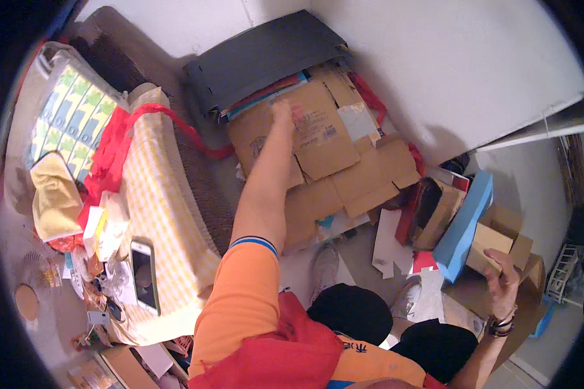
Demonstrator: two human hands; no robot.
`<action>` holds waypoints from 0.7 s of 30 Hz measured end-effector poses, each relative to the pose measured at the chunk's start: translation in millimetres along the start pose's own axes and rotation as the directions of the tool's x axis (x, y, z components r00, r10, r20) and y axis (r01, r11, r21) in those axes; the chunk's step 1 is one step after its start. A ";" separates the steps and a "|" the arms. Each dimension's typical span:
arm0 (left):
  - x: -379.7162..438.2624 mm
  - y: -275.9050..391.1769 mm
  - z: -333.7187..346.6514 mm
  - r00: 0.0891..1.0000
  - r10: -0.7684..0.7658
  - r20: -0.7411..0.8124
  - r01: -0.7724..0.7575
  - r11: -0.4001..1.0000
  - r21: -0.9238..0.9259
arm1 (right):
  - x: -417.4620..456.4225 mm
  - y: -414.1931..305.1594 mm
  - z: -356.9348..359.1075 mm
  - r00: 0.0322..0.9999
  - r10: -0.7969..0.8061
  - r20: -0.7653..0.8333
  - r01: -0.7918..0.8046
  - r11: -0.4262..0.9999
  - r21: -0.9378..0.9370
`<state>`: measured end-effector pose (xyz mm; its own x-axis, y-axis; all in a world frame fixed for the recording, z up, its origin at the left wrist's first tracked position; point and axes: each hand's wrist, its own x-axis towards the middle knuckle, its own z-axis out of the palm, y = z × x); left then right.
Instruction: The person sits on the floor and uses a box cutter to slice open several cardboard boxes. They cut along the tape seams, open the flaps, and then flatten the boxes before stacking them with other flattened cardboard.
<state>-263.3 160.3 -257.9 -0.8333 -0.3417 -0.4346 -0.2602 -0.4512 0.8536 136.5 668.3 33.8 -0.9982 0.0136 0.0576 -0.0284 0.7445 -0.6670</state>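
Observation:
My left hand (283, 109) reaches out onto a flattened cardboard box (331, 160) that bears printing and tops a stack of flattened cartons (374, 180). Its fingers are blurred, so I cannot make out their pose. At the right, my right hand (502, 282) has bent fingers against a small brown cardboard box (489, 243); whether they grip it is unclear. Leaning beside that box is a long blue box (465, 226). A dark grey flattened box (272, 61) lies at the far end of the stack, and red ribbon (199, 141) passes under the cartons.
To the left, a yellow checked cloth (160, 194) covers a surface holding a smartphone (145, 277), a yellow towel (56, 197) and a plastic-wrapped pack (73, 121). White cardboard (387, 243) lies near my shoes (325, 267). A white wall (443, 63) rises behind the stack.

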 end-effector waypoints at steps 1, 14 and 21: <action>-13.5 -15.8 7.0 0.999 -0.011 0.046 0.006 0.994 0.106 | -20.8 14.7 -14.1 0.991 0.128 -0.046 -0.120 0.982 0.149; -493.6 12.7 124.1 -0.135 -0.097 0.986 -0.932 0.350 -0.093 | -238.6 64.8 81.8 0.852 0.519 0.070 -0.459 0.675 0.578; -617.4 10.2 81.4 -0.548 -0.311 0.776 -0.825 0.047 -0.564 | -220.6 65.5 77.9 0.903 0.429 0.021 -0.354 0.716 0.602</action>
<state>208.8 433.8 42.6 0.1594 0.9676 0.1956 0.9498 -0.2044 0.2368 350.8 662.0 -80.4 -0.9148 0.3176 -0.2496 0.3018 0.1266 -0.9449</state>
